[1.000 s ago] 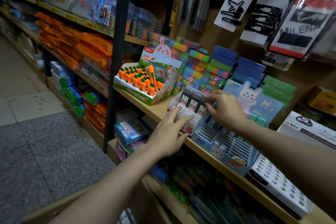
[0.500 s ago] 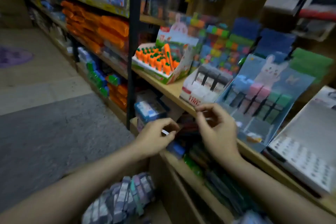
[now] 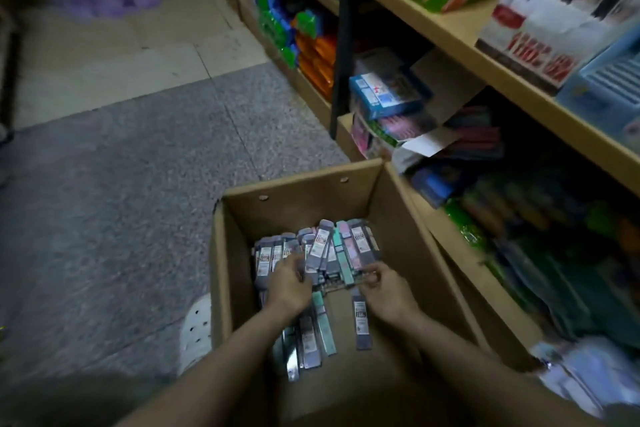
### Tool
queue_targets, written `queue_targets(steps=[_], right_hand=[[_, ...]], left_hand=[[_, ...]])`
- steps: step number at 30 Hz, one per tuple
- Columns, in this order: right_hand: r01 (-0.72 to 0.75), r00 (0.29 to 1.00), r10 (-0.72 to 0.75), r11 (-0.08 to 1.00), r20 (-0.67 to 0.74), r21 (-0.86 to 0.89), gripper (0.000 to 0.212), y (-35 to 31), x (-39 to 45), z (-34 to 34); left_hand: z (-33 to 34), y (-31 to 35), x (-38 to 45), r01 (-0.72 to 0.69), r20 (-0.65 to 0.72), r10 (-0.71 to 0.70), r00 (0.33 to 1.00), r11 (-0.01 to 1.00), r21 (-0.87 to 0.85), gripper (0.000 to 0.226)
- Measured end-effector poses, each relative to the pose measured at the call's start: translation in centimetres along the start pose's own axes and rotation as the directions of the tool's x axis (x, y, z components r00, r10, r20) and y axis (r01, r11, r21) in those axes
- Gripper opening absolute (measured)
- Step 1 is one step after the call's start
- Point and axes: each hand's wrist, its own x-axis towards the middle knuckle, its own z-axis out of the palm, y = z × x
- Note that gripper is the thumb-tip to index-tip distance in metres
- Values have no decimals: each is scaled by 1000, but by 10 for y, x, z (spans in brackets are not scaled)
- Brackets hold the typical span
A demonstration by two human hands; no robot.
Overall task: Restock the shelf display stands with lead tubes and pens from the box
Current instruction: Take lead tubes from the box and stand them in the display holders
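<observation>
Both hands are down inside the cardboard box, lower centre of frame. Left hand: fingers curled onto the heap of lead tubes, touching the labelled ones at the heap's left side; whether it actually grips one, cannot tell. Right hand: fingers curled at the heap's lower right edge, fingertips against the tubes; grip also unclear. The heap lies just above and between the two hands. More loose tubes lie below the wrists, between the forearms, on the box floor. A white shoe stands just left of the box on the grey floor. Upper right: the shelf, bearing a white display stand with dark tubes upright in it.
</observation>
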Motion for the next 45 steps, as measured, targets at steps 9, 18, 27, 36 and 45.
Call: queue_targets(steps=[9, 18, 27, 36, 45], right_hand=[[-146, 984, 138, 987, -112, -67, 29, 13, 51, 30], [-268, 928, 339, 895, -155, 357, 47, 14, 65, 68], [-437, 896, 414, 762, 158, 478, 59, 24, 26, 40], [-26, 991, -62, 773, 117, 634, 112, -51, -30, -56], [403, 908, -325, 849, -265, 342, 118, -120, -104, -191]], left_hand=[[33, 9, 58, -31, -167, 45, 985, 996, 81, 43], [38, 0, 72, 42, -176, -26, 984, 995, 87, 49], [23, 3, 41, 345, -7, -370, 929, 875, -340, 24], [-51, 113, 13, -4, 197, 80, 977, 934, -358, 21], [-96, 244, -22, -180, 341, 391, 855, 840, -512, 13]])
